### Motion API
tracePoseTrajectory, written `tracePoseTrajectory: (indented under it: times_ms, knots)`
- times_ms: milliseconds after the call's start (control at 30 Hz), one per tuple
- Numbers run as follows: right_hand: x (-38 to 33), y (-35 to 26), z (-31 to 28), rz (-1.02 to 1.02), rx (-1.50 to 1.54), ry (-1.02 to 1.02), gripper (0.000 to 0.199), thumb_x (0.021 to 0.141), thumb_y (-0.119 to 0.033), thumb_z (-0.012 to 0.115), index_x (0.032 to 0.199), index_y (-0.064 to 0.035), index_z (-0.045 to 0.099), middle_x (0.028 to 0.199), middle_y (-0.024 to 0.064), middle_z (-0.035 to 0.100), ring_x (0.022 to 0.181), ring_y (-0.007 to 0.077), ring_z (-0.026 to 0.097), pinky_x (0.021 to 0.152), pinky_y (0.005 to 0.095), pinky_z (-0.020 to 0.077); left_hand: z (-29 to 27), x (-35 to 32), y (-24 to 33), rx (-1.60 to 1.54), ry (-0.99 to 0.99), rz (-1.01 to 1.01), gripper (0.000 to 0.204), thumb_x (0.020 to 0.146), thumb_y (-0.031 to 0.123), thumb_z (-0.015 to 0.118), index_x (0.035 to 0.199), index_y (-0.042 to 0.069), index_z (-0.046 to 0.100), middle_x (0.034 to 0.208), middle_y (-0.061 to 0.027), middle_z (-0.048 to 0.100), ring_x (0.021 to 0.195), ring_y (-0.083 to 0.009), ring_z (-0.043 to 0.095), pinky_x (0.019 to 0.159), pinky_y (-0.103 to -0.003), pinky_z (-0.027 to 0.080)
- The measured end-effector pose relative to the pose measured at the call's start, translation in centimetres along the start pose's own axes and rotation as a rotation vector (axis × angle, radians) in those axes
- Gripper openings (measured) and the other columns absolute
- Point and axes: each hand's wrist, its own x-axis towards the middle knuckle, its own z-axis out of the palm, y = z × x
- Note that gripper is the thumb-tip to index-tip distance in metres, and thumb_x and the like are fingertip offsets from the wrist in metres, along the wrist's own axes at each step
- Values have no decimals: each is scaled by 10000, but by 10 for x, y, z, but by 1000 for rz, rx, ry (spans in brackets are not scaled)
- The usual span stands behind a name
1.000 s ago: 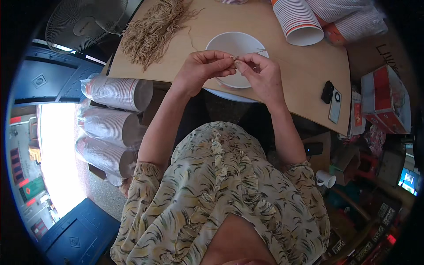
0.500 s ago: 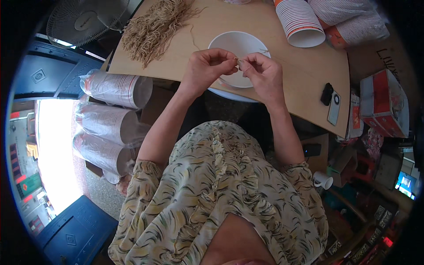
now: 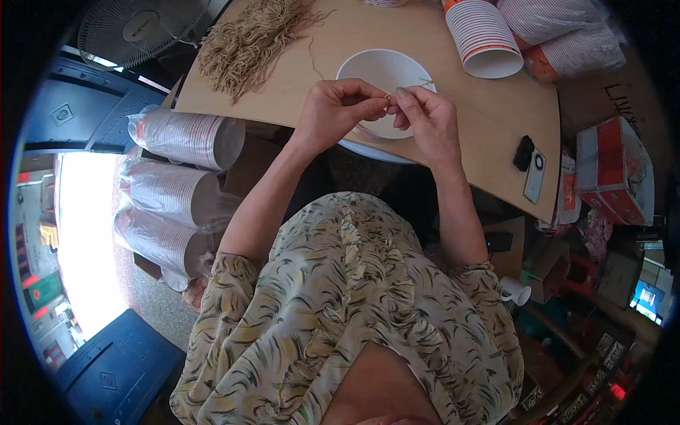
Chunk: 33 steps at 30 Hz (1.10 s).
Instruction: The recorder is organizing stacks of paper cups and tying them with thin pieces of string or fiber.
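Hardly shifted since before, left hand (image 3: 338, 110) and right hand (image 3: 423, 117) together, fingertips pinching thin string (image 3: 388, 98) above white bowl (image 3: 375, 74)

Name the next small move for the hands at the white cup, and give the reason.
Probably pull the string taut between both hands. The left hand and right hand pinch it fingertip to fingertip over the white cup, and it looks short and slack there, too fine to tell more.

Bright daylight, blown-out glare at left, sharp centre, fisheye bending, dark vignetted rim.
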Motion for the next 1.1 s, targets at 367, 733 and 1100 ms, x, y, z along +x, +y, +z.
tracePoseTrajectory:
  times_ms: [367, 733, 1100]
  knots:
    - [7, 5, 1, -46, -44, 111, 187, 993, -114, 600, 1026, 40, 699, 858, 47, 710, 679, 85, 595, 621, 237, 499, 2, 0, 3, -47, -58, -49, 170, 960, 107, 679, 1043, -40, 701, 915, -68, 731, 865, -127, 719, 786, -252, 596]
    - [11, 10, -11, 30, 84, -155, 137, 938, -36, 666, 1040, 43, 710, 830, 19, 685, 666, 42, 553, 594, 199, 457, 0, 2, 1, -98, -29, -46, 81, 916, 12, 690, 993, -15, 683, 886, -60, 724, 824, -120, 715, 751, -247, 600]
    - [11, 15, -19, 13, 241, -168, 136, 950, -90, 662, 1020, 21, 697, 817, 45, 696, 648, 59, 568, 597, 206, 467, -2, 2, 2, -94, -61, 38, 96, 940, 40, 692, 1011, -20, 669, 930, -80, 729, 843, -135, 716, 767, -247, 597]
